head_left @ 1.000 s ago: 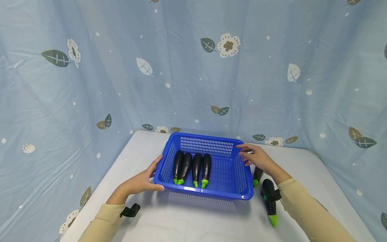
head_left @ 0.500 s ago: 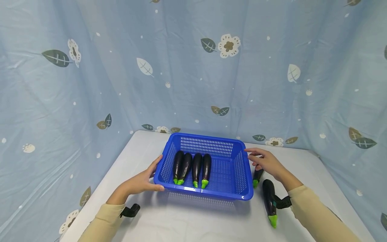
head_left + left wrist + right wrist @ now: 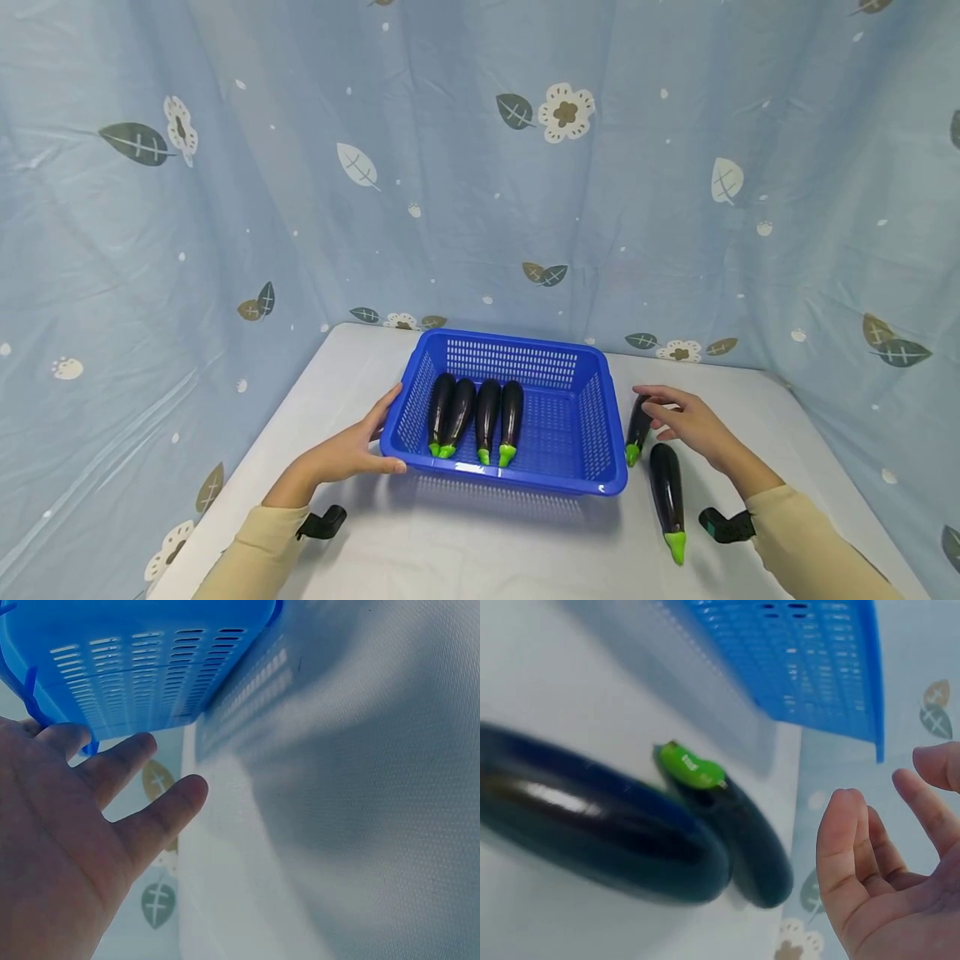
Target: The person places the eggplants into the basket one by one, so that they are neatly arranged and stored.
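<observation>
A blue plastic basket (image 3: 600,483) holds several dark eggplants (image 3: 489,417) with green stem ends, lying side by side in its left half. My left hand (image 3: 348,450) rests against the basket's left side, thumb near the front corner; in the left wrist view its fingers (image 3: 161,817) are spread at the rim. Right of the basket, a small eggplant (image 3: 638,429) lies on the table, its top partly covered by my right hand (image 3: 690,425) in the head view. This hand holds nothing, with loosely bent fingers. A larger eggplant (image 3: 667,500) lies nearer, stem end toward me.
The white table (image 3: 480,550) is bordered at the back and sides by a blue curtain (image 3: 465,208) printed with leaves and flowers. Each wrist carries a black camera mount, the left mount (image 3: 322,522) low beside the basket and the right mount (image 3: 726,525) beside the larger eggplant.
My right hand has moved from above the basket's right rim, rightward and nearer to me, to the small eggplant outside. The left hand and the basket have stayed in place.
</observation>
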### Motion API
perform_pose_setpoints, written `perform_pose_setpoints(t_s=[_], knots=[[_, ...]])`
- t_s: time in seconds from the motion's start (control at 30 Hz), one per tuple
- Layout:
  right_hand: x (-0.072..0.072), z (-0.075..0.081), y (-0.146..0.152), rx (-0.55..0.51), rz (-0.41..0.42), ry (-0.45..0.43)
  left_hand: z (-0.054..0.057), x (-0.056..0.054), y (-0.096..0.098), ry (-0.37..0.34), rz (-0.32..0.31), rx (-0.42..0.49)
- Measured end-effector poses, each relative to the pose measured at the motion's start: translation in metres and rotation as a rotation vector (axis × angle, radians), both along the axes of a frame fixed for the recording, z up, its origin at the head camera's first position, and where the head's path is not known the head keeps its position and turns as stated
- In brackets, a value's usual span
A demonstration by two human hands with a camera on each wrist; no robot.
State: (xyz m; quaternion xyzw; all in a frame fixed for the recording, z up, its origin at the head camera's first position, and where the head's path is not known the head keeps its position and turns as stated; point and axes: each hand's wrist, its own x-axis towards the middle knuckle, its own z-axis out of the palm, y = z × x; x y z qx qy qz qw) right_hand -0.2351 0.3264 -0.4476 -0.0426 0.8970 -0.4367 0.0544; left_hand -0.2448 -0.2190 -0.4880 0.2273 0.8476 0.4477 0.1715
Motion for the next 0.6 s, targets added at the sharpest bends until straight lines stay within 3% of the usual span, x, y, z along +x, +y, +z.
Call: perform_pose_setpoints(t_s=[0.6], knots=[[0.027,-0.025,0.034,0.021,-0.073,-0.078,0.003,0.002,0.0,-0.005,-0.002,0.002]])
